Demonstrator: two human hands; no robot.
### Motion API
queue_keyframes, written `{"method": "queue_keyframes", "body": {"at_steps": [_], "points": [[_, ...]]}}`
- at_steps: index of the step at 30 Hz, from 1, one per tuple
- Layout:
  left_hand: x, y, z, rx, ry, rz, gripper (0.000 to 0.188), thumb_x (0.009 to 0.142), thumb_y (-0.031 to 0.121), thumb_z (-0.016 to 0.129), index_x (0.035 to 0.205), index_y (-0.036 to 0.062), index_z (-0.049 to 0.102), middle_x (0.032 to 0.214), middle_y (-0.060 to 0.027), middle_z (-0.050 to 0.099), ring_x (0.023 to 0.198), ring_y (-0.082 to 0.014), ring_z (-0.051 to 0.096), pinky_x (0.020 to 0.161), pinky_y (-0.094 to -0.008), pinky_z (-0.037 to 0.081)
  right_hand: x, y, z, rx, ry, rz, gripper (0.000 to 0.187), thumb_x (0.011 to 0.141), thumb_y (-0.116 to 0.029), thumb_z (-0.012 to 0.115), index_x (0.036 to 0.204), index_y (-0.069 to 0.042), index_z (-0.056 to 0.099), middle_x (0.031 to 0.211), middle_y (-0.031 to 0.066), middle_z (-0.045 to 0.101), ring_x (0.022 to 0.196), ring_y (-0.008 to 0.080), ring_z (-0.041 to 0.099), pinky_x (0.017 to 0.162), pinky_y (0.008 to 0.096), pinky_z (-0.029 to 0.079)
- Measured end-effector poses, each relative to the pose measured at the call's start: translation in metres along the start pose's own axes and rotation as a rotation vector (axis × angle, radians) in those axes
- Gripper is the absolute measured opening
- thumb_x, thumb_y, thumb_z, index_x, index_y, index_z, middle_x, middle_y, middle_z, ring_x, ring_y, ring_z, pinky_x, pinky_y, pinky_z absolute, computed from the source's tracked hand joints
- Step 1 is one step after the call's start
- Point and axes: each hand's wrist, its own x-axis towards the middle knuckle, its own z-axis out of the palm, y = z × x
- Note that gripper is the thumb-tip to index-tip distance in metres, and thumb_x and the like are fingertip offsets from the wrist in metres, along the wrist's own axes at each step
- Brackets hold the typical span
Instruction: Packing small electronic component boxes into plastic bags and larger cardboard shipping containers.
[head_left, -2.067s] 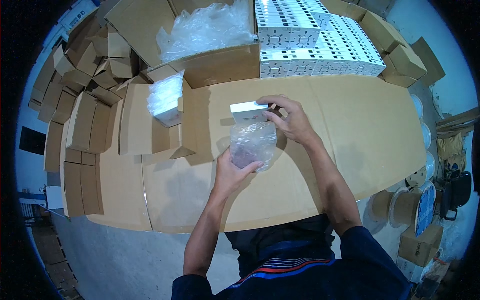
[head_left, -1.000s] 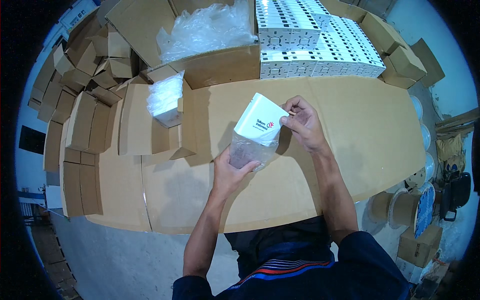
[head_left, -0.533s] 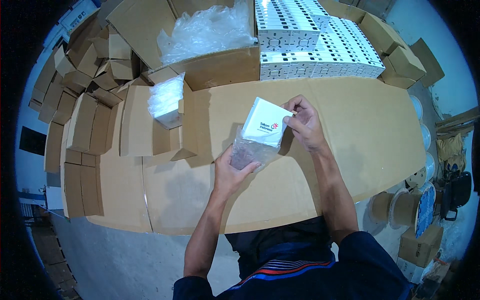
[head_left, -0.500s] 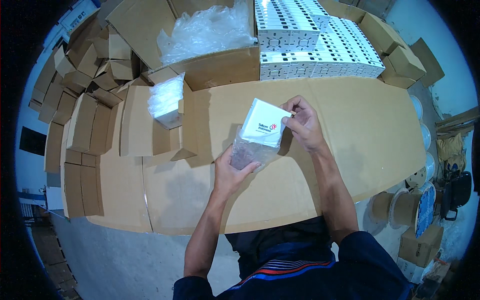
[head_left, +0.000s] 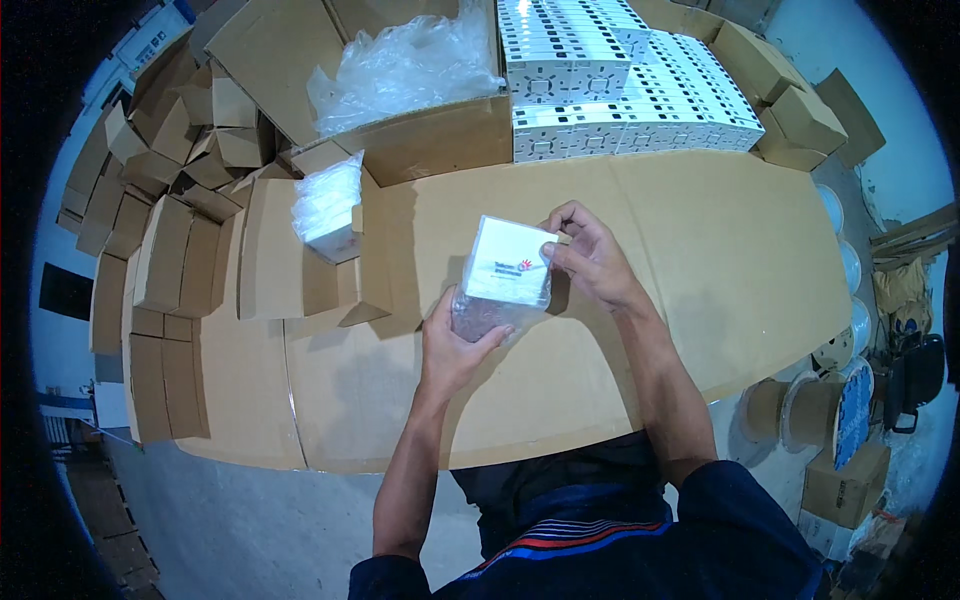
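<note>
A flat white square box (head_left: 500, 255) with a small printed mark sits partly inside a clear plastic bag (head_left: 474, 318). My left hand (head_left: 450, 350) grips the bagged lower end, thumb on the near side. At the upper right corner of the box, my right hand (head_left: 597, 265) pinches with thumb and forefinger; whether it holds the bag's edge, the box, or both is hard to make out. Both hands are above the cardboard-covered table (head_left: 700, 260). To their left, several plastic-wrapped white boxes (head_left: 330, 205) stand in a small open carton (head_left: 272, 260).
A large open carton (head_left: 430, 135) at the back holds loose clear plastic bags (head_left: 400, 75). Stacked white boxes (head_left: 570, 80) fill the back right. Empty cartons (head_left: 180, 250) crowd the left side. Cable reels (head_left: 808, 410) stand on the floor at the right.
The white box has moved slightly left and down and sits deeper in the plastic bag, which reaches higher along its sides. My right hand has shifted left with its corner.
</note>
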Motion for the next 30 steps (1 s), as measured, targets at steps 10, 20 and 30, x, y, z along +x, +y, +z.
{"method": "queue_keyframes", "body": {"at_steps": [10, 20, 30], "points": [[0.004, 0.011, 0.003, -0.249, -0.067, 0.029, 0.048, 0.085, 0.016, 0.077, 0.124, -0.0018, 0.056, 0.108, -0.0071, 0.067, 0.101, -0.0157, 0.063, 0.092, -0.0303, 0.049, -0.006, -0.017, 0.003, 0.073, 0.051, 0.132, 0.023, 0.092, -0.007, 0.068, 0.108, -0.007, 0.051, 0.105, 0.0037, 0.059, 0.093, 0.0096, 0.057, 0.075, 0.0262, 0.049], [0.019, 0.022, 0.013, -0.241, -0.035, -0.128, 0.028, 0.098, 0.016, 0.064, 0.118, -0.0041, 0.061, 0.105, -0.0068, 0.068, 0.096, -0.0103, 0.061, 0.087, -0.0283, 0.049, -0.004, -0.029, -0.006, -0.169, 0.008, 0.024, 0.025, 0.093, -0.003, 0.066, 0.113, -0.004, 0.051, 0.106, 0.0052, 0.060, 0.090, 0.0099, 0.059, 0.077, 0.0278, 0.052], [0.043, 0.022, 0.028, -0.534, 0.047, -0.152, 0.033, 0.098, 0.009, 0.062, 0.128, -0.0027, 0.054, 0.115, -0.0109, 0.068, 0.104, -0.0153, 0.065, 0.095, -0.0316, 0.050, -0.011, -0.023, -0.011, -0.081, 0.096, 0.240, 0.021, 0.095, -0.012, 0.068, 0.111, -0.003, 0.059, 0.099, 0.0037, 0.066, 0.083, 0.0095, 0.061, 0.072, 0.0258, 0.051]]}}
